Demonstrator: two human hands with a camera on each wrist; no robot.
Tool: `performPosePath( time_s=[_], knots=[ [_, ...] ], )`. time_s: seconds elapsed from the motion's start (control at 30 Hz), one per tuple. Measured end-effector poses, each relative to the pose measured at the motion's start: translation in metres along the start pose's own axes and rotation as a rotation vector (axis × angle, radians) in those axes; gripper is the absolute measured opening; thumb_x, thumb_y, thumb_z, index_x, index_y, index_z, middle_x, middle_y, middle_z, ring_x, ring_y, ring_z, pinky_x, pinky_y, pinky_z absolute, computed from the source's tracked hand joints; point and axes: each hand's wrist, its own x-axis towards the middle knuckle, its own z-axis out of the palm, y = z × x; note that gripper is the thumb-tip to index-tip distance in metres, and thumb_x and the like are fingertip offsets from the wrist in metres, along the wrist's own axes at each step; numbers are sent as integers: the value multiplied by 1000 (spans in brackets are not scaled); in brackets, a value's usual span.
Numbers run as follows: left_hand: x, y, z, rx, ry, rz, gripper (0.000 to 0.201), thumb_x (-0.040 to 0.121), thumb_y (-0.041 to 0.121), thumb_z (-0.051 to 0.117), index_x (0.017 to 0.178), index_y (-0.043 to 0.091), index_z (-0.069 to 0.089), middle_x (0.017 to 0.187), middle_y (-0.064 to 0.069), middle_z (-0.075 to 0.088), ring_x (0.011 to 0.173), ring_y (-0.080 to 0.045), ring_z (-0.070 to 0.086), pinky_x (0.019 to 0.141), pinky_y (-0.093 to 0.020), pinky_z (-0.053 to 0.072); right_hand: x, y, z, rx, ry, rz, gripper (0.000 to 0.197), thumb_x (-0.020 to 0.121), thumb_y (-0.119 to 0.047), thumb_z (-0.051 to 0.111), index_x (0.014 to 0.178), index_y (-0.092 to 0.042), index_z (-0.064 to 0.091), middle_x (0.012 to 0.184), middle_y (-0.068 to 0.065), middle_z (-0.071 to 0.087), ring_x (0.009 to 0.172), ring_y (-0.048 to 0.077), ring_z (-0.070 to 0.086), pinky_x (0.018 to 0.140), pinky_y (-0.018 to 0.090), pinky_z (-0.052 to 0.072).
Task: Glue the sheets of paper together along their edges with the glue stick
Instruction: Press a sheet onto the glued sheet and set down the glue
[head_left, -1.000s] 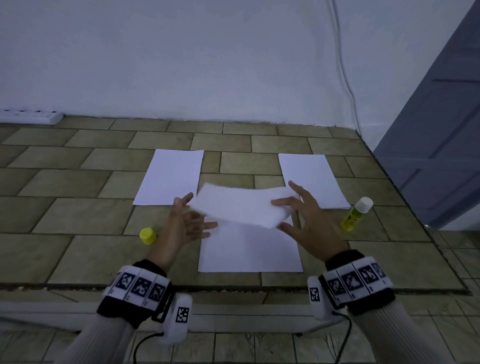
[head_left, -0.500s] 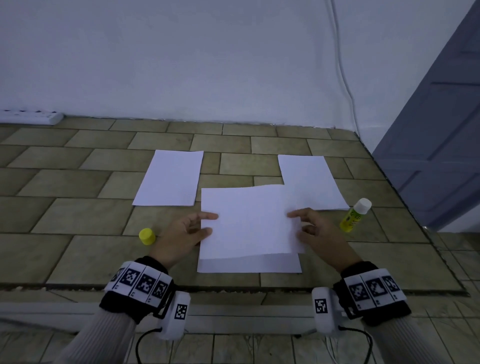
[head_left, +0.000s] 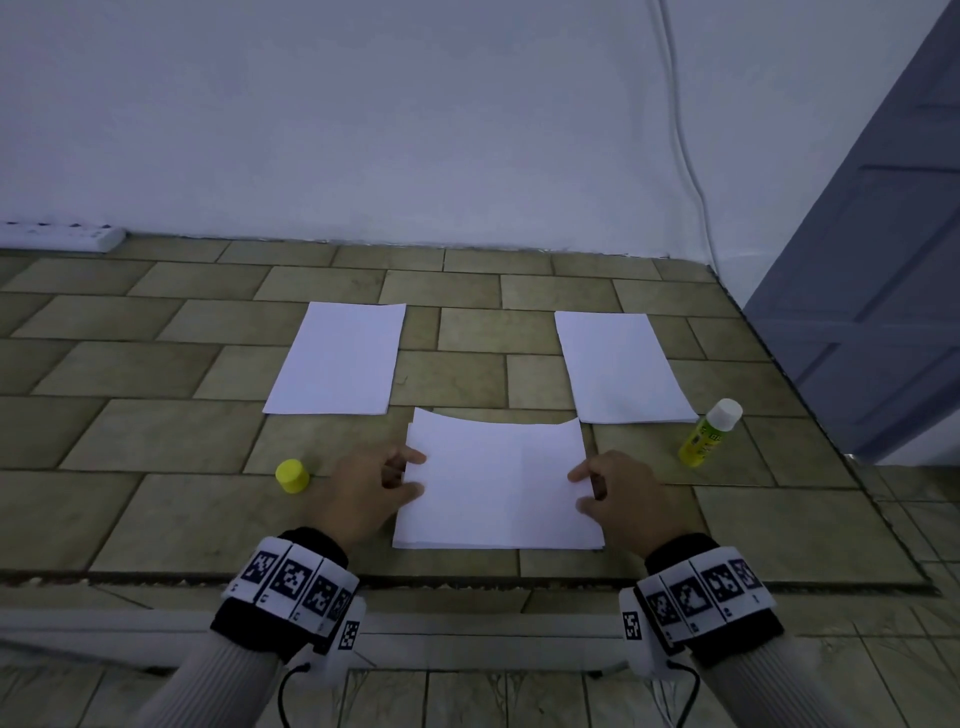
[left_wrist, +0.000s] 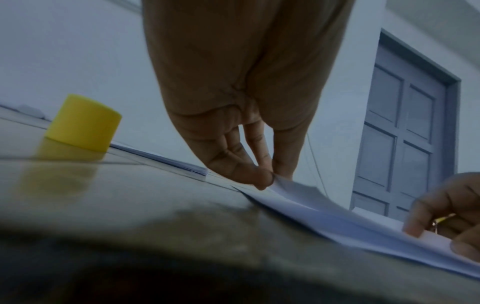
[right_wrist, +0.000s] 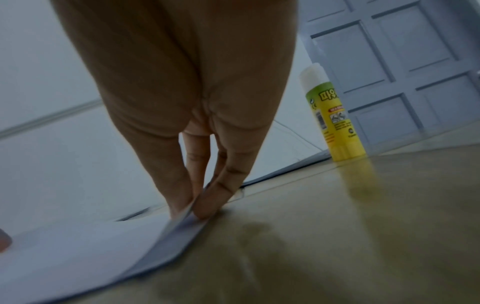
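Between both hands (head_left: 363, 493), thin sheet (head_left: 498, 483) perhaps bowed.

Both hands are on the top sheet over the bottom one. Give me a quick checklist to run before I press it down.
1. Left hand pinches the top sheet at its left edge: ok.
2. Right hand pinches the right edge: ok.
3. Top sheet lined up with the bottom sheet: near edges look close, and a sliver of the bottom sheet shows at far left; cannot tell if that is good enough.
4. Top sheet lying flat: not ok, its far edge bows upward.
5. Glue on the edges: cannot tell.
6. Glue stick and yellow cap off the sheets: ok, both stand apart; the stick is uncapped.
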Motion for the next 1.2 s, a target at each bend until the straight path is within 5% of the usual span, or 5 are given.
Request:
performPosePath(
  time_s=[0.1,0.27,0.8,0.97,1.2],
  knots=[
    [1,-3,4,26,16,18,26,84,12,74,108,19,67,98,6,62,83,1,56,65,-2,42,1,1,4,-13,2,-12,28,85,-12,67,113,-15,63,92,-3,45,71,1,41,73,14,33],
    [3,-7,5,19,6,2,26,83,14,75,108,20,67,99,5,62,89,-7,60,78,-17,51,1,3,3,0,-8,-10,27,84,-11,69,110,-15,64,92,-1,48,74,5,45,72,14,36],
    [2,-7,5,47,11,11,26,84,15,74,108,22,66,105,9,57,90,-3,55,70,-4,39,0,10,-3,76,-37,-6,32,79,-8,74,109,-16,65,97,2,55,78,6,53,65,5,43],
    [0,-6,3,45,9,8,27,84,16,74,109,21,66,102,8,58,85,2,54,74,-9,47,-1,11,-3,87,-43,-8,33,79,-9,73,110,-16,65,98,2,55,80,8,53,66,6,42],
    [-3,-5,2,61,12,4,27,85,18,74,110,24,66,101,12,56,82,10,50,62,0,38,-1,12,-3,98,-38,-1,34,79,-9,74,111,-15,65,98,1,55,79,5,52,65,5,41]
  ],
)
